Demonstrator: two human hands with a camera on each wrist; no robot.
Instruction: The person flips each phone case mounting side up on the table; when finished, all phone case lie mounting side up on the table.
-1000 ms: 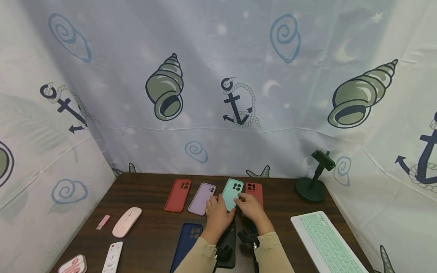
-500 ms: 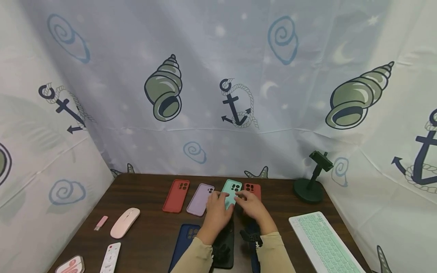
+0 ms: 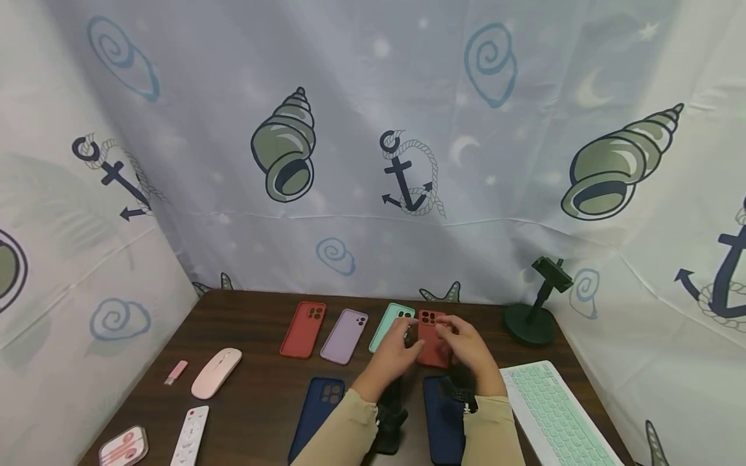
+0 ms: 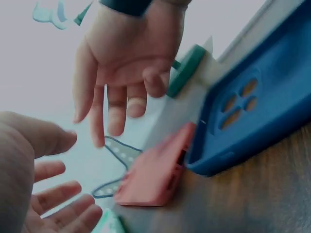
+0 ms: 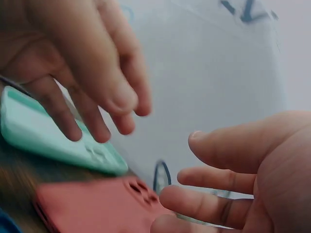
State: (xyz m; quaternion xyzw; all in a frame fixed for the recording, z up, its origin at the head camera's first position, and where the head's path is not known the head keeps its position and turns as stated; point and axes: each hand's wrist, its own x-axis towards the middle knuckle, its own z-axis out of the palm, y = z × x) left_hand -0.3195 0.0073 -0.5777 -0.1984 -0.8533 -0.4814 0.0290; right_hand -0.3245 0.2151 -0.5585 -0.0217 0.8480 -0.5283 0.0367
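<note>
Both hands are off the table surface, with nothing in their fingers. My left hand (image 3: 389, 362) hovers between the mint phone case (image 3: 383, 329) and the right-hand red phone case (image 3: 432, 346). Just right of that red case is my right hand (image 3: 474, 353), its fingers relaxed. In the right wrist view, a gap separates the thumb and fingers of my right hand (image 5: 252, 179) from the red case (image 5: 97, 204) below. The left wrist view shows my left hand (image 4: 29, 150) spread, apart from the red case (image 4: 150, 177).
A purple case (image 3: 345, 336) and another red case (image 3: 304, 330) lie left in the row. Nearer are two navy cases (image 3: 315, 414) (image 3: 444, 421) and a black one, partly hidden. A keyboard (image 3: 559, 414), green stand (image 3: 530, 323), mouse (image 3: 216, 373) and remote (image 3: 190, 437) surround them.
Both hands have left the mint case and moved right, to either side of the right-hand red case. The mint case stays in the row.
</note>
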